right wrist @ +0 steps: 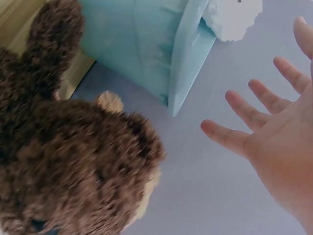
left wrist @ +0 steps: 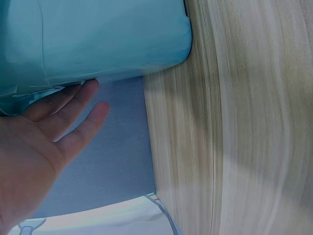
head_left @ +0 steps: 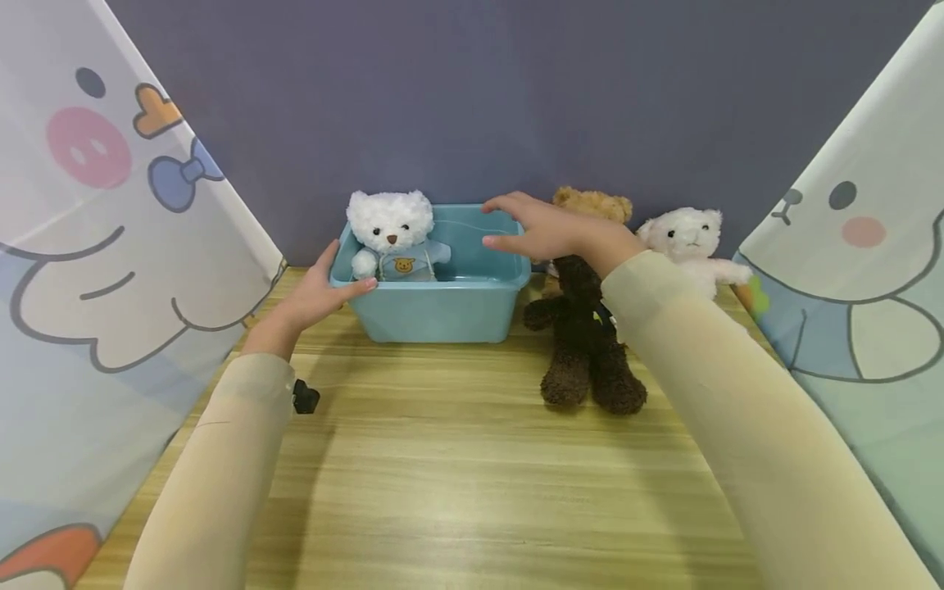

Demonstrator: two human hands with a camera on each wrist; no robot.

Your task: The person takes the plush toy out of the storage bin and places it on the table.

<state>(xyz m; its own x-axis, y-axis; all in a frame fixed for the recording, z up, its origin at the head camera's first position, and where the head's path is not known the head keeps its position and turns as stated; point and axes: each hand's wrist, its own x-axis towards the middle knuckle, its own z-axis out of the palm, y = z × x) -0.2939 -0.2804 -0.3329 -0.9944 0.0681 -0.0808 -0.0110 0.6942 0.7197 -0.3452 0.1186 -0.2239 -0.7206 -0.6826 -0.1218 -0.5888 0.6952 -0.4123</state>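
A light blue plastic bin (head_left: 442, 315) stands on the wooden table, with a white teddy bear (head_left: 391, 220) in a pale blue top sitting in its left half. My left hand (head_left: 313, 297) rests at the bin's left front corner, thumb along the rim; in the left wrist view its fairly straight fingers (left wrist: 80, 129) lie against the outer wall. Over the bin's right end, my right hand (head_left: 549, 229) is held with fingers spread and nothing in it. Below that forearm lies a dark brown teddy bear (head_left: 583, 348), its head mostly hidden in the head view.
Behind the brown bear is a tan teddy bear (head_left: 590, 201), partly covered by my right arm. Another white plush bear (head_left: 689, 233) sits at the far right. A small black object (head_left: 305, 397) shows beside my left sleeve. Grey-blue and cartoon-printed cloth walls (head_left: 848, 279) surround the table.
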